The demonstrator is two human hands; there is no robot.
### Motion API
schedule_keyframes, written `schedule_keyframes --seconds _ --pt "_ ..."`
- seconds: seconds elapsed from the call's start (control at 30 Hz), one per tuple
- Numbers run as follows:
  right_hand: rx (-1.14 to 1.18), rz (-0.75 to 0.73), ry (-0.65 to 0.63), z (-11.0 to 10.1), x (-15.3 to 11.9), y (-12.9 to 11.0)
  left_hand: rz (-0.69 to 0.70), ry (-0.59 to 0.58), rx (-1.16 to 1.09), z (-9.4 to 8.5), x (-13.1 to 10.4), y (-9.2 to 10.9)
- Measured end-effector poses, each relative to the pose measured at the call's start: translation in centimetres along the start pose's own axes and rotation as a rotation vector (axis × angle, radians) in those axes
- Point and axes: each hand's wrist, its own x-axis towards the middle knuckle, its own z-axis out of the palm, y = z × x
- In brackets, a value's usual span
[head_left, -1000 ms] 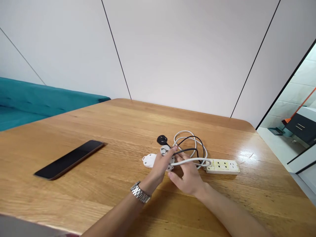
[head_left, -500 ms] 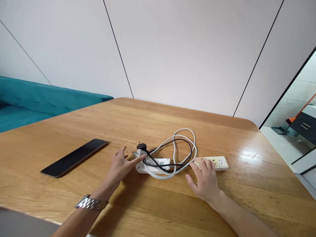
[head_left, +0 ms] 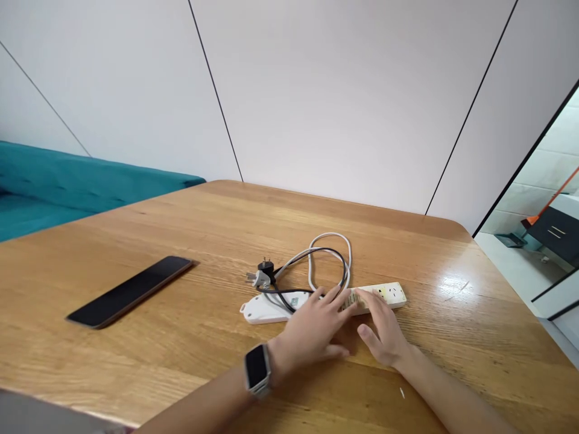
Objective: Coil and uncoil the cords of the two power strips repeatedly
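My left hand (head_left: 314, 325), with a watch on its wrist, reaches palm down over the cables, its fingers spread near the join of two power strips. A white power strip (head_left: 265, 308) lies label side up at the left. The cream power strip (head_left: 392, 293), sockets upward, extends to the right. My right hand (head_left: 384, 331) has its fingertips at the cream strip's near side, thumb apart. Behind the hands loop a white cable (head_left: 337, 235) and a black cable (head_left: 346, 271). A black plug (head_left: 266, 266) and a white plug (head_left: 261, 279) rest by the white strip. The fingers hide part of both strips.
A dark tablet-like slab (head_left: 131, 292) lies on the wooden table (head_left: 181, 367) at the left. A teal sofa (head_left: 90, 184) stands beyond the table's left edge. The pale panelled wall (head_left: 325, 102) rises behind its far edge.
My left hand has moved right from the plugs to the cables beside my right hand, turning palm down. The plugs have shifted slightly, and the white strip's left end now shows.
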Motion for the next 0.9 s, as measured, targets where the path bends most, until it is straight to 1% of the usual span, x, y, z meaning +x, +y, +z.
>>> schedule_keyframes --seconds 0.1,0.17,0.23,0.33,0.4,0.43,0.53,0.57,0.63,0.67,0.7,0.73,0.8,0.83,0.87,0.9 --pt "0.145 -0.004 0.183 0.1 0.0 0.2 0.092 0.009 -0.016 2.3 1.7 -0.4" --pt "0.146 -0.008 0.298 0.2 -0.2 0.3 0.129 0.033 -0.006 3.3 2.0 -1.1" --pt "0.099 -0.044 0.333 0.2 -0.5 0.3 0.165 0.037 0.008 3.8 1.9 -1.9" --pt "0.044 -0.126 0.284 0.1 -0.9 0.0 0.203 0.028 0.02 3.8 1.4 -3.8" --pt "0.035 -0.138 0.264 -0.1 -1.0 -0.2 0.206 0.019 0.025 3.8 1.3 -6.0" --pt "0.034 -0.127 0.263 -0.1 -1.0 -0.2 0.204 0.009 0.027 3.7 1.3 -7.4" --pt "0.03 -0.089 0.259 0.0 -0.6 -0.2 0.175 -0.061 0.044 3.2 1.4 -13.0" --pt "0.032 -0.081 0.251 0.1 -0.5 -0.2 0.134 -0.093 0.059 2.8 1.4 -15.1" --pt "0.043 -0.068 0.228 0.3 -0.1 0.0 -0.049 -0.119 0.129 1.6 0.8 -18.9" --pt "0.048 -0.06 0.217 0.4 0.1 0.1 -0.166 -0.102 0.186 0.8 0.3 -20.5" --pt "0.05 -0.051 0.208 0.4 0.2 0.2 -0.283 -0.036 0.249 0.0 -0.6 -21.7" --pt "0.051 -0.04 0.201 0.5 0.4 0.2 -0.394 0.033 0.3 -0.7 -1.7 -22.7" --pt "0.052 -0.024 0.188 0.7 0.7 0.2 -0.654 0.174 0.339 -2.0 -4.8 -24.0" --pt "0.054 -0.02 0.182 0.8 0.8 0.2 -0.777 0.196 0.332 -2.3 -6.6 -24.3" --pt "0.057 -0.018 0.177 0.8 0.9 0.2 -0.915 0.185 0.31 -2.5 -8.6 -24.6" --pt "0.06 -0.016 0.175 0.9 1.0 0.2 -1.053 0.124 0.276 -2.4 -10.6 -24.8"
